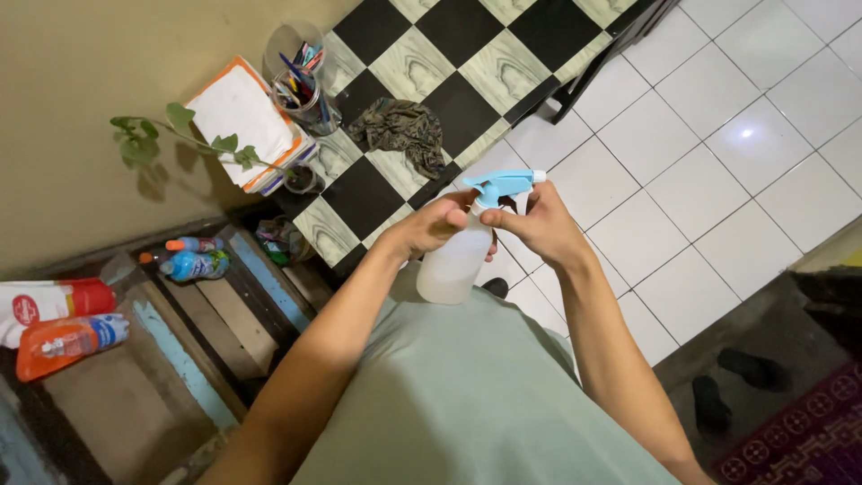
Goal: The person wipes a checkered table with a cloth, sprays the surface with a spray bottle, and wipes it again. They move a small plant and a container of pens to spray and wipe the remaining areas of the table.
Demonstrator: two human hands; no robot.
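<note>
— Two hands on one thing?
— Yes. Left hand wrapped around the upper part of a translucent white spray bottle, fingers closed on its shoulder. Right hand closed on the neck just under the light blue trigger head, thumb and fingers pinched in against it.

— Where, exactly?
— Held in the air in front of the chest, over the grey-green shirt, tilted a little, nozzle aimed toward the right. Above the edge where the black-and-cream checkered table meets the white tiled floor.

— And round about?
— On the checkered top: a crumpled dark patterned cloth, well apart from the bottle; a clear cup of pens; a stack of white folded cloths with an orange edge; a leafy green sprig leaning across toward the beige wall.

— Lower left?
— Wooden shelving with worn blue paint. A small blue bottle lying on its side, an orange bottle and a red-and-white one beside it.

— Lower right?
— A pair of dark sandals on the floor, next to a dark red patterned rug.

— Liquid level in the spray bottle?
— Cannot tell.
</note>
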